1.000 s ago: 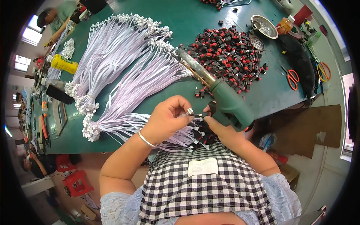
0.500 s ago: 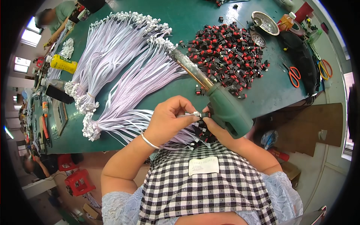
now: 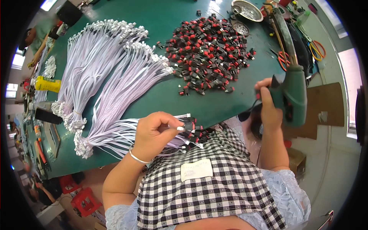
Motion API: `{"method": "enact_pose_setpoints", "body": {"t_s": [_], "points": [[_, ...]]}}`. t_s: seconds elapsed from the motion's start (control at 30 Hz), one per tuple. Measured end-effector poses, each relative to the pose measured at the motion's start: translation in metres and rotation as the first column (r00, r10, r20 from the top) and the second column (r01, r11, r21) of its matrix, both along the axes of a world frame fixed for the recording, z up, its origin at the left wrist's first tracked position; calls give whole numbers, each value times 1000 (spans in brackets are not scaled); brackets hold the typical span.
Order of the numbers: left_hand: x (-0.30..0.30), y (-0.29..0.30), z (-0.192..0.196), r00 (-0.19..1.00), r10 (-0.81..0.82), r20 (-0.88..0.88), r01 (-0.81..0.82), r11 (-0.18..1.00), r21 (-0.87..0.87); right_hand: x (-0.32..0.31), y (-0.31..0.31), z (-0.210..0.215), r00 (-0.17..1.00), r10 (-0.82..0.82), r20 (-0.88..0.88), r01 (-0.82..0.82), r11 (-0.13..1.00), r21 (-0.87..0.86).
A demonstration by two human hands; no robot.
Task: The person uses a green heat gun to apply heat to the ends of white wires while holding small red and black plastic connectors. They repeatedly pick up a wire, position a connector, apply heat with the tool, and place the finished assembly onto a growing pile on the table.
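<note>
My left hand [image 3: 157, 132], wearing a bangle, is closed in a pinch on a small white connector [image 3: 179, 128] at a cable's end. Just past the fingertips lie small black-and-red parts [image 3: 193, 130] and more white plugs, at the table's front edge. Out to the right, my right hand [image 3: 270, 109] grips a dark green pistol-shaped tool [image 3: 293, 92] whose long metal barrel points to the far side. Most of its handle is covered by my fingers. White flat cables [image 3: 119, 128] run leftward from beneath my left hand to a bunched end.
Large bundles of white cables [image 3: 92, 65] spread over the green table [image 3: 153, 99]. Beyond my hands sits a heap of black-and-red parts [image 3: 211, 53]. Metal dishes [image 3: 247, 10], orange-handled scissors [image 3: 283, 60], a yellow bottle [image 3: 48, 84] and red stools [image 3: 86, 201] stand around. A person [image 3: 40, 36] is at far left.
My right hand has left the spot beside my left fingertips and swung right with the green tool, its barrel turning away. My left hand keeps its pinch, slightly lower in view.
</note>
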State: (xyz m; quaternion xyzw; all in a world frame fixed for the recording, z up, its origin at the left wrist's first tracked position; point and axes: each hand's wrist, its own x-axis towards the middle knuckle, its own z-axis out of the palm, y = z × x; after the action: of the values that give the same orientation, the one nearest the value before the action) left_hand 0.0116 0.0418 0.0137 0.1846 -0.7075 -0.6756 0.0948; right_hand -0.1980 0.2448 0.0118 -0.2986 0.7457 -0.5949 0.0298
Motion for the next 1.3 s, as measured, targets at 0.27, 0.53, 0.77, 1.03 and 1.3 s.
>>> {"method": "enact_pose_setpoints", "body": {"t_s": [0.27, 0.53, 0.77, 1.03, 1.3], "points": [[11, -2, -5, 922, -387, -4, 306, 736, -604, -27, -12, -40, 515, 284, -809, -129, 958, 255], [15, -26, 11, 956, -285, -74, 188, 785, -590, -26, -16, -45, 525, 365, -768, -142, 928, 344], [-31, -80, 2, 993, 110, -37, -88, 496, -864, 2, -21, -19, 890, 46, -454, -37, 999, 28], [-66, -103, -23, 987, 162, 1, -61, 382, -922, 18, -11, 8, 902, 71, 426, 4, 985, -172], [-51, -102, 7, 973, 223, 60, -192, 926, -325, 23, -23, 4, 822, 268, 502, -80, 927, -365]]}}
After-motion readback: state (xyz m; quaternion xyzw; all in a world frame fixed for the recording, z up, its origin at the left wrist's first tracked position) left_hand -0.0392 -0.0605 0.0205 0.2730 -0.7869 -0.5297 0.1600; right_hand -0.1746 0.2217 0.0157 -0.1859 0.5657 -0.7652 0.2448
